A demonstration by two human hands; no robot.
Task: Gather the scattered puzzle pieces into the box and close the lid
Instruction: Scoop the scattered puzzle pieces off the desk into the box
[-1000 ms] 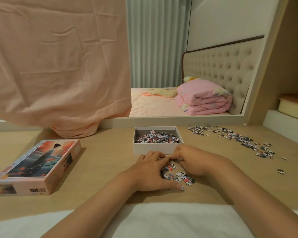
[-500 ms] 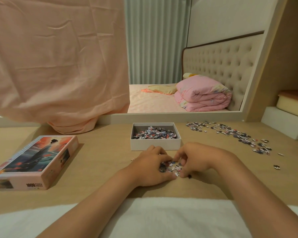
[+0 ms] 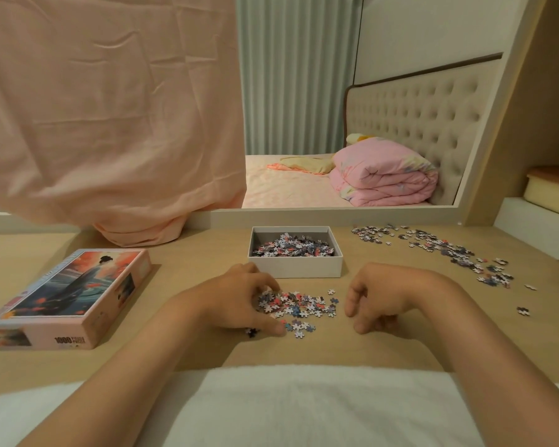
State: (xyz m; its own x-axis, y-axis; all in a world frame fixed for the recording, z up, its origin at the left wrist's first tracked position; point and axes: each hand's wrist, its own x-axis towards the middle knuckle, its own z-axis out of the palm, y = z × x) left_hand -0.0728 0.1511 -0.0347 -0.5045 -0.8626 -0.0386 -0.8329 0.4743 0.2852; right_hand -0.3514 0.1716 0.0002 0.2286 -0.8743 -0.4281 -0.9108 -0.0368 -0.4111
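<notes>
The puzzle pieces [image 3: 299, 306] are piled near the front edge of the desk [image 3: 191, 279], just before the open box [image 3: 294, 267], touched by the curled grip of the left hand [image 3: 236, 301], its hold untellable, the right hand [image 3: 384, 295] held loosely curled, empty.

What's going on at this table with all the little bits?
A person is clearing up a jigsaw. Their left hand rests cupped against a small heap of coloured cardboard puzzle pieces on the pale wooden table; the right hand sits beside it, loosely curled, holding nothing visible. The open white cardboard box beyond is partly filled. More scattered pieces lie to the right, and the picture-printed lid lies to the left.
</notes>
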